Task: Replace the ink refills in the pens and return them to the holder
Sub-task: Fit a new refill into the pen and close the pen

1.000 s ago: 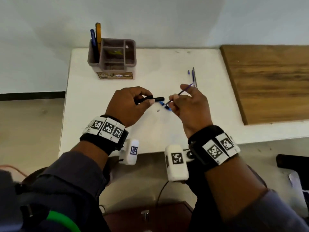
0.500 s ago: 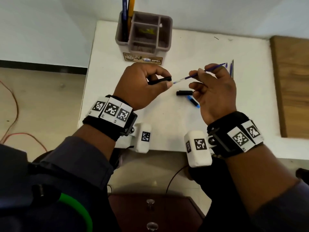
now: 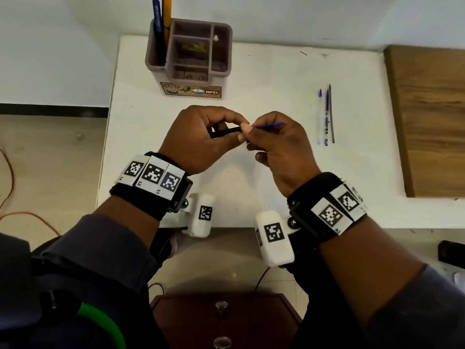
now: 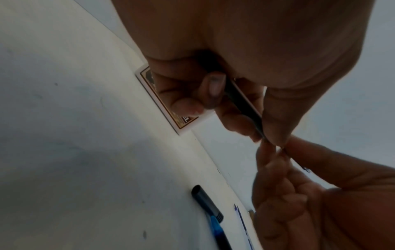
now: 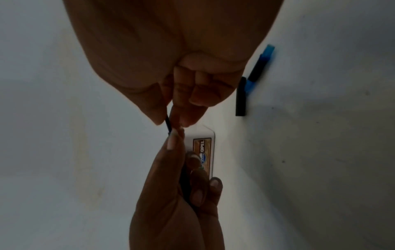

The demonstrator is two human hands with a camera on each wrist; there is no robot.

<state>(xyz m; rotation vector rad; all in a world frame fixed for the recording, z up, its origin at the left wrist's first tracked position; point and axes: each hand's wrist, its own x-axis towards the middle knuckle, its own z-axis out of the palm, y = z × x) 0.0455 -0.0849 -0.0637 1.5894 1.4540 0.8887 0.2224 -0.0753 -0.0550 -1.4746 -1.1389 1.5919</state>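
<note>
My left hand grips a black pen barrel above the white table. My right hand pinches a thin blue refill whose front end is inside the barrel's mouth; the two hands' fingertips touch. In the left wrist view the barrel runs between thumb and fingers. The refill shows as a dark sliver in the right wrist view. A black pen part and a blue-and-black part lie on the table under my right hand. The brown holder stands at the back.
A blue pen and an orange pen stand in the holder's left compartment. Three loose refills lie side by side at the right. A wooden board covers the table's right end. A dark cabinet sits below the front edge.
The right hand has moved left to meet the left hand and the refill has slid further into the barrel. Less blue refill shows now. The loose pen parts are hidden under the right hand.
</note>
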